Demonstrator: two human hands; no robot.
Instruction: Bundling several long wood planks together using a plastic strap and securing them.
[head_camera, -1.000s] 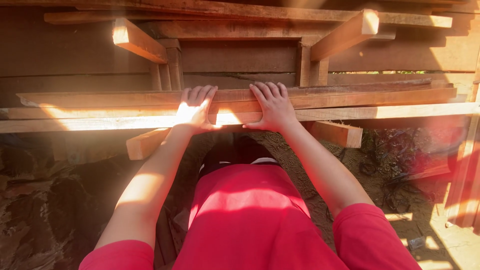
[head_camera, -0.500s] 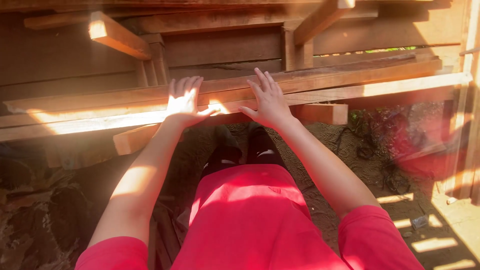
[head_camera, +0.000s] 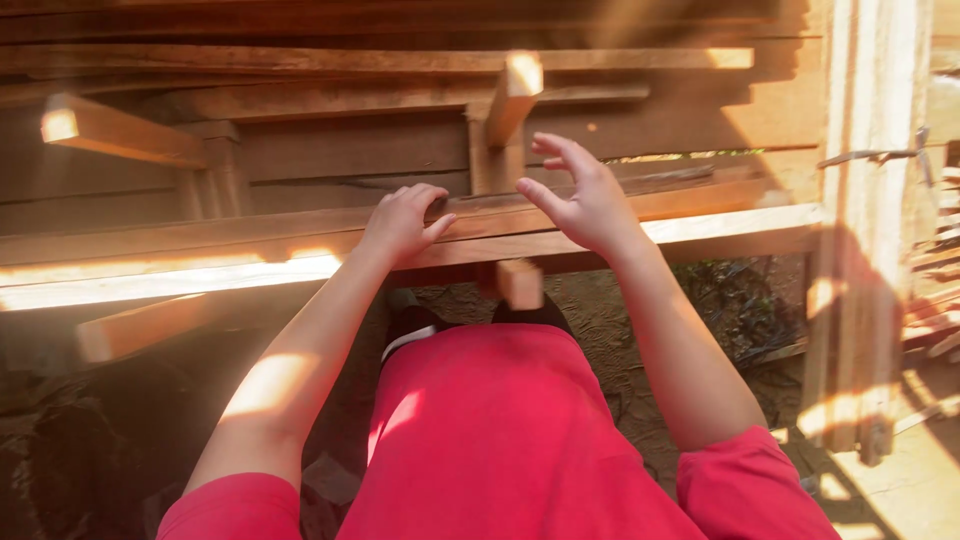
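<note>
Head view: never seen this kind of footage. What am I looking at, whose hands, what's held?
There is no machine here. One camera sits on a person's head and looks down, so the red clothing at the bottom is their own. The left hand rests on the edge of a long wooden plank, fingers curled on it. The right hand hovers open above the same plank, holding nothing. Behind are more stacked boards and short crosspieces; below is bare dirt ground.
</note>
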